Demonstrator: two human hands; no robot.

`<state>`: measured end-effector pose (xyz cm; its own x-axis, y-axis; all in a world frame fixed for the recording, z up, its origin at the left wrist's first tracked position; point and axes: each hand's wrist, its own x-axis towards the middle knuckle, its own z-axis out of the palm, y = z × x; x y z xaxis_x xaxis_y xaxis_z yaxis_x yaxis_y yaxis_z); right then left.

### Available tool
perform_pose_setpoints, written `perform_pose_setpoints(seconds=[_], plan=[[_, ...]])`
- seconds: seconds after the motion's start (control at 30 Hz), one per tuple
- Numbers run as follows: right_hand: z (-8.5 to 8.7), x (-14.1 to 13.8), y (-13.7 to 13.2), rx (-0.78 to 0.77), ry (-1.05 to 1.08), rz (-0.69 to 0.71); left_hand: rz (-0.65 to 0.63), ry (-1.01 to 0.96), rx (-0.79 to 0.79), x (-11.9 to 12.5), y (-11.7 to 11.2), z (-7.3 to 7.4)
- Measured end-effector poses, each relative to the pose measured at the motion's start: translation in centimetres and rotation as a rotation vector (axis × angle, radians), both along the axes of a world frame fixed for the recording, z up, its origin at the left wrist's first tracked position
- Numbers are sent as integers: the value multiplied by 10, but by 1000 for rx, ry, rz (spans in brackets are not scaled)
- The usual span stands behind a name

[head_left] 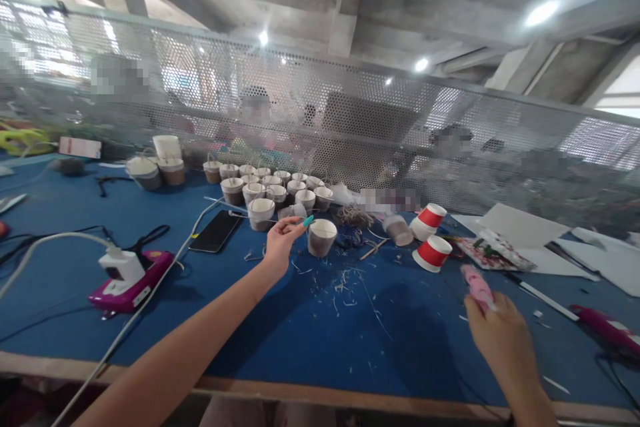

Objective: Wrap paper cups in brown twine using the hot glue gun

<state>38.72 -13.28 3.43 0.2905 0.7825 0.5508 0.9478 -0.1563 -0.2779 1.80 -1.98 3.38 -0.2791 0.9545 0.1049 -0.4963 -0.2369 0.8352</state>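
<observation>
Two hands (280, 241) (500, 339), thin stick (308, 221), blurred pink tool (477, 285)

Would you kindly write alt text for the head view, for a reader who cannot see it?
The left hand pinches a thin teal-tipped stick beside a small brown paper cup on a blue table; the right hand holds a pink tool.

Front of the blue table (300, 347) lies open — cups (270, 190) crowd behind.

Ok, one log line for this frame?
left hand: pinches teal-tipped stick, beside brown cup | right hand: holds pink tool | surface: blue table
</observation>
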Motion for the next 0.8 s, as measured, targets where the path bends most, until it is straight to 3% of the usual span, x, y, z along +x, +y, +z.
perform_pose_setpoints(seconds=[0.07,0.13,0.2,0.33,0.47,0.57,0.8], plan=[[8,-19,2,35,165,96,13,-5,1,1,-1,0],[16,-48,7,26,647,385,22,-9,2,1,-1,0],[21,-80,16,-29,876,610,36,-13,0,0,-1,-1],[25,-136,43,-94,687,818,80,-25,0,-4,2,-1],[18,-171,67,159,358,879,104,-18,-3,-6,2,1],[6,-185,71,293,271,893,125,-12,-8,-5,0,3],[-13,-193,61,341,276,912,92,40,46,3,-9,9]])
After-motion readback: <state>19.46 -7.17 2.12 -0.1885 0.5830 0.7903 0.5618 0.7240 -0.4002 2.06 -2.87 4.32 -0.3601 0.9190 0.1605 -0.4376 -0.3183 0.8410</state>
